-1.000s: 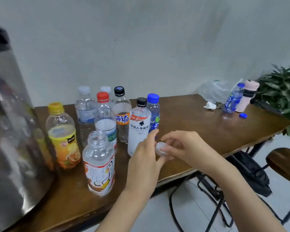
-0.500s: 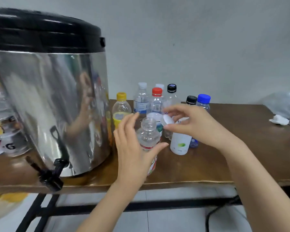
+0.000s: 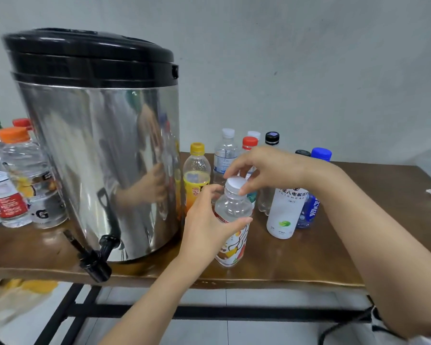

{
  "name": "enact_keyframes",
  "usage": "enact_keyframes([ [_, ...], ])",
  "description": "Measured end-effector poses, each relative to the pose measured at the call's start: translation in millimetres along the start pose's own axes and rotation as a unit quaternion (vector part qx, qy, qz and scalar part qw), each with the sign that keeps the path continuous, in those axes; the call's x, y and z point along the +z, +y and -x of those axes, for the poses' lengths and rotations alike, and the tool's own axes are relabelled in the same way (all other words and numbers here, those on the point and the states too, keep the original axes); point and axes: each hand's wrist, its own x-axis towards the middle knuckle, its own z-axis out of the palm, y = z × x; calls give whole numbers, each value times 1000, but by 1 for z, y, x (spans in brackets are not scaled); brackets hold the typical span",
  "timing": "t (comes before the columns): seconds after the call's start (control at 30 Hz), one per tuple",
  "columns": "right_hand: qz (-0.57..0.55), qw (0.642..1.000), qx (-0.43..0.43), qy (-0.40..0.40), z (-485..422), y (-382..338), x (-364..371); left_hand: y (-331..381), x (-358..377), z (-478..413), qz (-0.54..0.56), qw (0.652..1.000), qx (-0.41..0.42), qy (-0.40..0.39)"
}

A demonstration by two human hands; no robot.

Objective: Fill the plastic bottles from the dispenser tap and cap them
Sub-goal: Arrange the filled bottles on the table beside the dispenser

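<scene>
Alignment of cap and neck is what we are working on. We are wrapping our left hand point(image 3: 207, 227) round the shoulder of the clear bottle point(image 3: 234, 212) from its left side, with the thumb across the front above the printed label and the fingers curling behind. The bottle is standing upright on the table point(image 3: 321, 265) near the front edge, its long axis running straight up, just to the right of the steel dispenser point(image 3: 97, 150).

We are reaching over with our right hand point(image 3: 271, 168) from the right and pinching the white cap point(image 3: 236, 183) between thumb and fingertips. The cap is sitting on top of the neck, directly below that hand. Whether the thread is already biting we cannot tell, and the water level is hard to read through the clear plastic.

We are judging that the coming twist turns about that upright axis, so the cap needs to lie flat on the mouth while the left hand is bracing against the turn. The right hand is the nearer one to the cap. The tap point(image 3: 95, 260) is hanging off the table edge well to the left, away from both hands.
</scene>
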Motion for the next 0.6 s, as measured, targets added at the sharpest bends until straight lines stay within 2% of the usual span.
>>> enact_keyframes([
  [0.13, 43, 999, 6, 0, -2, -5, -1, -1, 0, 0, -10, 1000, 2, 0],
  [0.37, 134, 988, 73, 21, -2, -11, 9, -4, 1, -1, -20, 1000, 19, 1],
  [0.5, 49, 999, 9, -17, 8, -12, 1, -8, 1, -3, -6, 1000, 20, 2],
  [0.6, 58, 998, -17, -3, 6, -7, 5, -12, -1, -5, 19, 1000, 22, -8],
])
